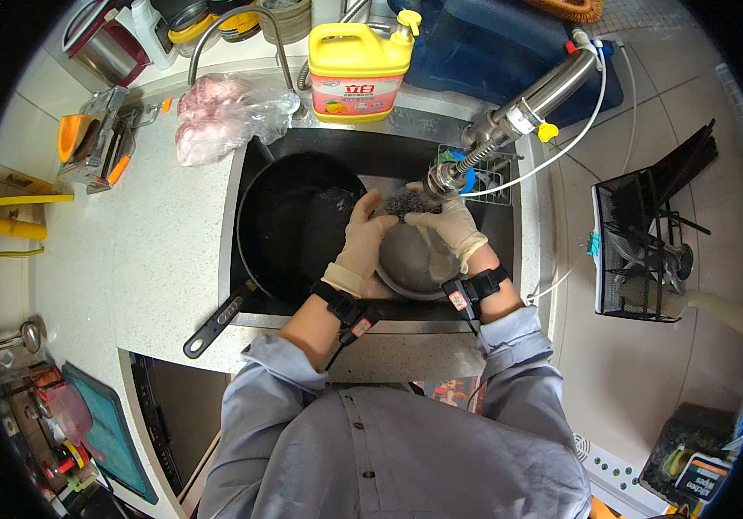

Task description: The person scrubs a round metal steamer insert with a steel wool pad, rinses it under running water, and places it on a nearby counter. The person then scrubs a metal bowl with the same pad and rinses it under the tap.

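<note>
A dark, curly steel wool scrubber is held between my two hands beneath the tap's spout, over the sink. My left hand, in a pale glove, grips its left side with fingers and thumb. From the right, my right hand, gloved too, closes on the other side, its far fingers partly hidden by the spout. Below my hands, a round grey basin appears to hold water, with a pale utensil handle or strip in it. At the left of the sink lies a black frying pan, its handle over the front edge.
The black sink has a wire rack at its back right. Behind it stand a yellow detergent jug and bagged meat. A metal spring tap reaches in from the right. A black utensil rack stands farther right.
</note>
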`<action>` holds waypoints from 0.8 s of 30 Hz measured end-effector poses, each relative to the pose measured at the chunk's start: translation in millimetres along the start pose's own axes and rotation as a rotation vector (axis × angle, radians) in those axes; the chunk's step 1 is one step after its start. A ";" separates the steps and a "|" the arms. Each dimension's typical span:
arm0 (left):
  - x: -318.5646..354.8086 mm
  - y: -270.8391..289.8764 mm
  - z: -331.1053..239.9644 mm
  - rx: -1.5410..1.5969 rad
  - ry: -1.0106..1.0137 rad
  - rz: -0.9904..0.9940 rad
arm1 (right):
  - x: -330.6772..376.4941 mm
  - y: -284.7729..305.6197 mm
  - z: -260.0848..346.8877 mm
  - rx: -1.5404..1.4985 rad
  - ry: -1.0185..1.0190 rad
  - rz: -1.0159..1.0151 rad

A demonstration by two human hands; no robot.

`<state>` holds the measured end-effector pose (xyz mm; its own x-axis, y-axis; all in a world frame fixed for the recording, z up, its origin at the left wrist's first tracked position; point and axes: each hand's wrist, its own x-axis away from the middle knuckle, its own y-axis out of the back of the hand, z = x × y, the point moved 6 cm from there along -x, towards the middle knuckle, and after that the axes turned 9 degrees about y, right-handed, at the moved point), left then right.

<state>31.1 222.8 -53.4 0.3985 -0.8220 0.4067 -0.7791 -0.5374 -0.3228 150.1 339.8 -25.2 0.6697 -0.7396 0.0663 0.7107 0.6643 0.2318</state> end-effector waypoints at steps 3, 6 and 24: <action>-1.7 6.9 5.9 0.167 0.110 -0.065 | 17.1 -1.1 9.7 -0.007 -0.025 -0.041; 0.0 15.6 2.0 0.157 0.100 -0.106 | 48.1 -16.2 17.4 0.713 -0.001 0.169; 12.4 -5.3 17.9 0.044 0.523 0.065 | 39.7 -0.7 -6.2 0.405 -0.287 0.192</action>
<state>48.8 212.1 -61.9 0.0463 -0.6563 0.7530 -0.7684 -0.5051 -0.3930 177.5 310.6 -28.7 0.6532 -0.6463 0.3944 0.4030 0.7378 0.5415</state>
